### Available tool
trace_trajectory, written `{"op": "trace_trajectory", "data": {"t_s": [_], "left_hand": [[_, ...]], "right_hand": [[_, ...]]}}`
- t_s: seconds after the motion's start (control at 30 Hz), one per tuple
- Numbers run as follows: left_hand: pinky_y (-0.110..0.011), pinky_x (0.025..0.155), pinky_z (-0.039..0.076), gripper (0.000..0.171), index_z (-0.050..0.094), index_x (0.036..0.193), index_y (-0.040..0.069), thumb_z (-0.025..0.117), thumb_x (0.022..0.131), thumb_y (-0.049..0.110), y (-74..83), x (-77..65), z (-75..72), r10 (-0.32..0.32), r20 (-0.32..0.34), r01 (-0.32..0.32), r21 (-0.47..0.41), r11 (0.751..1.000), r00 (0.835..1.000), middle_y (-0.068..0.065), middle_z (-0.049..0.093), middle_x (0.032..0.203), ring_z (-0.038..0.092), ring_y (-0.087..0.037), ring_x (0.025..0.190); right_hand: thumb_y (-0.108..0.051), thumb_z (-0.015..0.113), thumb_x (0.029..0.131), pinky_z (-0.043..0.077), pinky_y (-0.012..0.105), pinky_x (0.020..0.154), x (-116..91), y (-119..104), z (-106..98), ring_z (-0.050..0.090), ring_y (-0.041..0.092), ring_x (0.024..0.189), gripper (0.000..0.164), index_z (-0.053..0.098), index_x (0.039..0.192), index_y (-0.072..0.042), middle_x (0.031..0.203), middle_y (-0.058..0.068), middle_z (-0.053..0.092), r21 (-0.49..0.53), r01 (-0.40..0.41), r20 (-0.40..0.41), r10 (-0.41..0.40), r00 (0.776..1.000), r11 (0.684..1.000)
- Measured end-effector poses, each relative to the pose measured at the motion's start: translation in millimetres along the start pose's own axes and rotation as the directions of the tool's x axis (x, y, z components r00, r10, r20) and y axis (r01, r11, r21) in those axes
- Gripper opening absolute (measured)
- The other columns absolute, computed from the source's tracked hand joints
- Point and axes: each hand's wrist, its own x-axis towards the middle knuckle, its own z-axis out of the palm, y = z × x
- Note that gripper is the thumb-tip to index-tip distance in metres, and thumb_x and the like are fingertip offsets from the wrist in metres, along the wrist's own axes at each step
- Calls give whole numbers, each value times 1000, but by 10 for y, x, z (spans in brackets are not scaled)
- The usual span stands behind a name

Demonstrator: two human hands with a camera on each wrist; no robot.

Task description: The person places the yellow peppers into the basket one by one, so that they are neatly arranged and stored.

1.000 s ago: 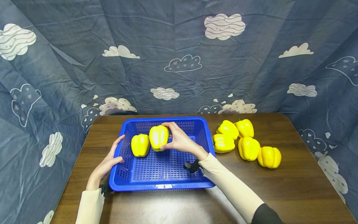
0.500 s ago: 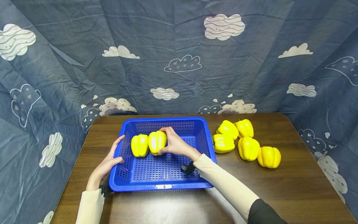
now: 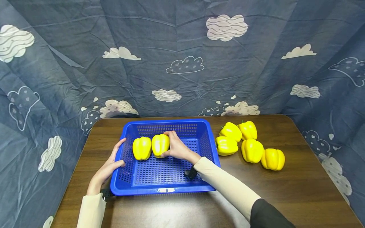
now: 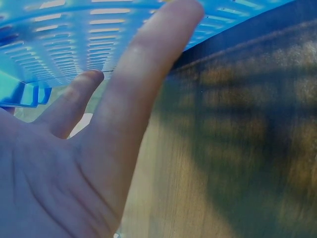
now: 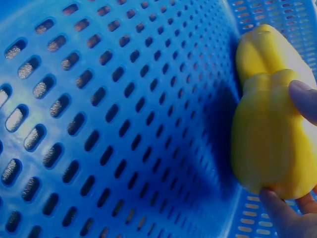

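A pepper [image 3: 160,145] is gripped between the thumb and fingers of the right hand [image 3: 181,147] inside the basket [image 3: 134,190], left of its middle, near the back edge of the tabletop [image 3: 299,190]; the basket's left rim is touched by the left hand [image 3: 106,169], its fingers extended. The second pepper [image 3: 142,148], nearer the left rim, could be nudged aside if the held one were pressed further left, since little or no gap is left between them. A roll could be caused by an uneven release, the bodies being rounded and the floor [image 3: 159,175] flat; the basket could be dragged should its right rim be caught by the sleeve [image 3: 225,186]. By the right wrist camera, the held pepper's lobed end is shown, with digits set on opposite sides, detail not given from above; whether its weight is borne by the floor cannot be told. By the left wrist camera, the slotted wall [image 4: 104,34] is seen beside the left hand, with no pepper in sight. Only from the head are the five loose peppers [image 3: 252,150] shown, toward the tabletop's back right corner.
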Motion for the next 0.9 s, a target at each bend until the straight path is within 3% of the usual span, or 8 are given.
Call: {"op": "trace_trajectory", "data": {"t_s": [0.37,0.9], "left_hand": [[-54,89,39,89,7,152,30,44,78,-2,-13,11,-6,19,0,-19,-7,1000,1000,-19,-1,154,20,-48,130],[-54,89,38,89,7,152,30,44,78,-2,-25,14,4,22,5,-22,-12,1000,1000,-19,-2,153,19,-48,129]], "right_hand": [[-12,87,62,34,39,102,19,35,33,45,30,115,86,38,130,7,125,21,42,18,22,26,-22,999,1000],[-12,84,67,35,38,102,10,3,-15,46,29,117,82,40,134,4,127,20,44,-5,-27,19,27,999,1000]]}}
